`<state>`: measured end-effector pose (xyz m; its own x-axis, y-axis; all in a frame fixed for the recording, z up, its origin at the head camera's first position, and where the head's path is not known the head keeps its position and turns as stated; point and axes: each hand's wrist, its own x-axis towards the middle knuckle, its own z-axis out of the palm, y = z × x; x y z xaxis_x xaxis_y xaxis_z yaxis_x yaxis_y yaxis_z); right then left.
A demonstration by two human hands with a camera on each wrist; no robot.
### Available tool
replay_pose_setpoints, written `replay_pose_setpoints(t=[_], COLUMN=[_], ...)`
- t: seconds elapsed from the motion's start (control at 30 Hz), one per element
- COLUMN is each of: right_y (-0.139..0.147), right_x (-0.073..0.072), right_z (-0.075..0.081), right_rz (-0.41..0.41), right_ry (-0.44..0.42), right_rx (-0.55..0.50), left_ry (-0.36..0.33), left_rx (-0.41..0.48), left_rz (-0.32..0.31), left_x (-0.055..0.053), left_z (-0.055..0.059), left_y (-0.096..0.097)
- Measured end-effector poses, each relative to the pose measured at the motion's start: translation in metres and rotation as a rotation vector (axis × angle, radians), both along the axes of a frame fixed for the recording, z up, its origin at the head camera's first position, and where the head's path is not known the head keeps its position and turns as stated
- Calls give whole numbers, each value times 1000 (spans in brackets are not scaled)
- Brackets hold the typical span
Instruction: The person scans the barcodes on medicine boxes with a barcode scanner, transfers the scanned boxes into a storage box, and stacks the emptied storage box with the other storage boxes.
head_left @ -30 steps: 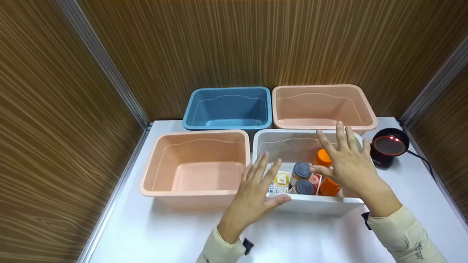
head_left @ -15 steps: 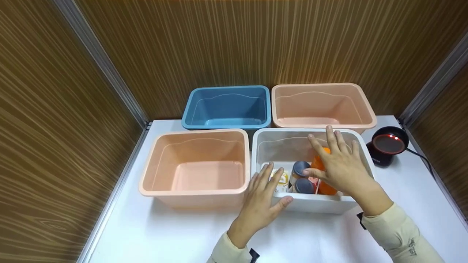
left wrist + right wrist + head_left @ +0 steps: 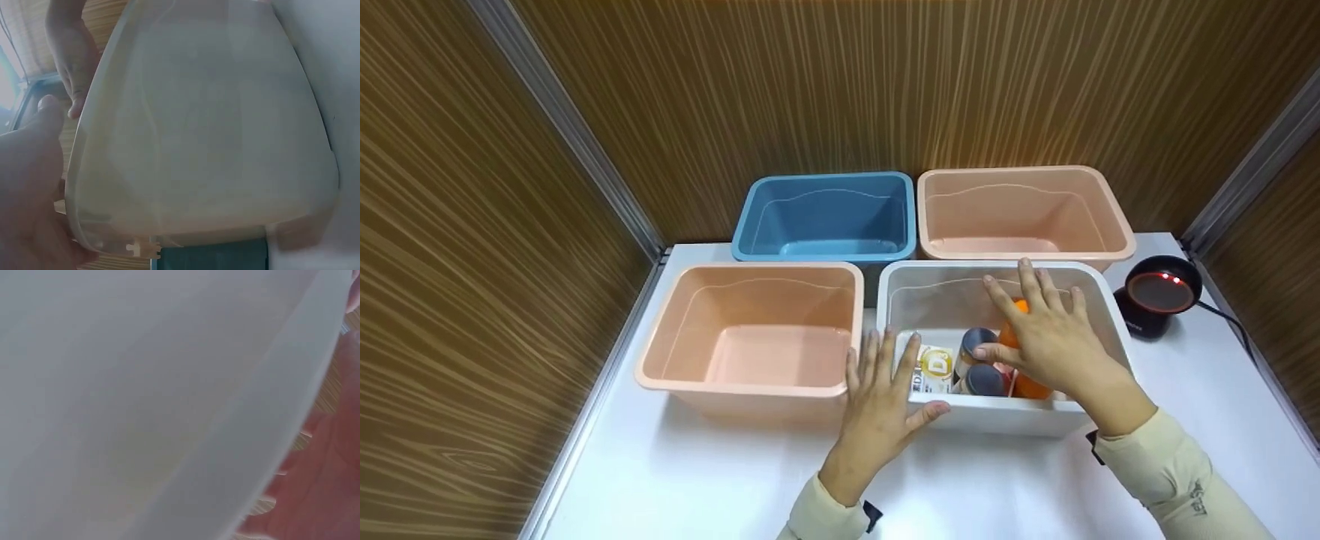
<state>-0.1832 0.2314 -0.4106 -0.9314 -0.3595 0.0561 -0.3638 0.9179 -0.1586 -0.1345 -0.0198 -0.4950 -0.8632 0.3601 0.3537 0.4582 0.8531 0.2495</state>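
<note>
My left hand [image 3: 877, 409] has straight, spread fingers at the front corner where the white bin [image 3: 997, 406] and the front peach bin [image 3: 742, 391] stand side by side. Above the white bin's right half, my right hand [image 3: 1054, 341] is spread palm down and holds nothing. Inside that bin sit a small box marked D3 [image 3: 936, 364], two dark-lidded jars [image 3: 984, 381] and orange bottles [image 3: 1030, 388], partly covered by the right hand. Bin wall fills most of both wrist views; the left hand [image 3: 28, 191] and right hand [image 3: 329, 478] show at its rim.
Behind stand a blue bin [image 3: 825, 256] and another peach bin [image 3: 1020, 184], against a wood-grain panel [image 3: 840, 82]. A black scanner-like device [image 3: 1159, 292] with red lights and a cable stands right of the white bin. Side panels border the white table [image 3: 675, 480].
Both hands have come down and shifted; the right moved left over the white bin. The front peach bin has slid slightly left, widening the gap beside the white bin.
</note>
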Motion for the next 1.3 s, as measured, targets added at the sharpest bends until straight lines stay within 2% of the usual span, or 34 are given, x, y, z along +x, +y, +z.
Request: replay_pose_setpoints(t=[0.07,0.17,0.3,0.43,0.57,0.77,0.87,1.07,1.2,1.3], right_y=[-1,-3,-6,-9,-13,-15,-15,-16,-16,-15], right_x=[-1,-2,-7,-13,-19,-26,-29,-36,-40,-41], right_z=[1,2,3,3,-2,-18,-26,-40,-46,-46], right_rz=[8,20,50,76,93,127,161,209,214,187], right_ry=[-13,-39,-87,-143,-193,-247,-241,-238,-254,-284], right_rx=[17,42,33,2,-25,-10,-8,-83,-137,-175], left_ry=[-4,-22,-99,-214,-282,-279,-278,-264,-253,-257], left_rx=[-13,5,146,297,344,341,333,346,339,337], left_rz=[17,3,-28,-11,13,18,16,12,15,18], left_x=[0,-3,-9,-12,-12,-13,-13,-12,-12,-12], left_z=[0,1,0,-2,-3,-2,-2,-2,-3,-3], left_y=[0,0,-1,-3,-3,-3,-3,-3,-3,-3])
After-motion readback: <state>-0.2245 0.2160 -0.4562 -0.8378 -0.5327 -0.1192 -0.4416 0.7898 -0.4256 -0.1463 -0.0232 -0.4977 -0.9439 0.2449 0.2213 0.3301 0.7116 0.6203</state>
